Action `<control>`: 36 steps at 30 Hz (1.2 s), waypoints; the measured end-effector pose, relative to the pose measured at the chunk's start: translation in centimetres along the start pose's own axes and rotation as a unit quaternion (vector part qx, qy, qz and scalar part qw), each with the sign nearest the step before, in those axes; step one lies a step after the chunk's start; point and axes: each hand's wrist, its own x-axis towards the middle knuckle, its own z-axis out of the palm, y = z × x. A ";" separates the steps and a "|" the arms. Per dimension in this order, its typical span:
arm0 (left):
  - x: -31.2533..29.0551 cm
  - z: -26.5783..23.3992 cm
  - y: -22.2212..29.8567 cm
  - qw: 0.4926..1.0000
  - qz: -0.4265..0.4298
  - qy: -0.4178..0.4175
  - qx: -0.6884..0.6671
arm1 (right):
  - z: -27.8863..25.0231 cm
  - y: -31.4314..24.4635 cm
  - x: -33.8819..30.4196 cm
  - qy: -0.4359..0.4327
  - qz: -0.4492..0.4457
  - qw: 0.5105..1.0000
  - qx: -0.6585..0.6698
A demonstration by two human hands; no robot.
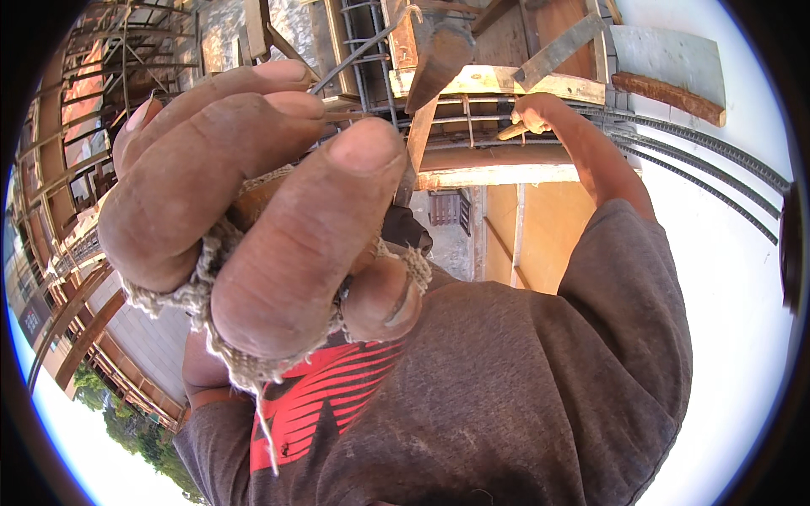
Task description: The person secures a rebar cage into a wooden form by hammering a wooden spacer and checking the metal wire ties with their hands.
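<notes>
My left hand (278,211) fills the left middle, very close, its fingers curled inward. A frayed, greyish knitted fingerless glove (228,337) wraps its palm and finger bases, with a loose thread hanging down. An orange-brown patch shows inside the curl, but what it belongs to is hidden. From behind the fingertips a thin metal rod with a hooked end (367,49) slants up to the right; its lower end is covered. Farther off, my right hand (536,112) is closed around a short tan stick-like piece (511,131), beside a wooden form board and steel bars.
Lumber boards (506,173) frame a reinforcing-bar cage ahead. A blurred wooden post (440,67) juts toward me. Long ribbed bars (709,152) run out to the right, below a grey panel (666,59). More bars and timber (76,126) crowd the left, with trees (126,422) far below.
</notes>
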 end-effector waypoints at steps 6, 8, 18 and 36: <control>0.7 -0.9 1.3 0.996 -0.062 -0.054 0.031 | -2.2 0.0 0.3 -0.051 -0.022 0.998 -0.016; 0.4 -0.1 0.9 0.999 -0.045 -0.020 0.010 | -2.4 0.2 0.4 -0.045 -0.011 0.999 -0.007; -0.3 -0.2 0.6 0.998 -0.052 -0.004 -0.031 | 1.3 -0.5 1.9 0.116 -0.028 0.993 -0.007; 0.6 1.0 1.2 0.998 -0.054 0.028 0.007 | -1.9 -1.0 0.8 0.025 -0.029 0.998 -0.056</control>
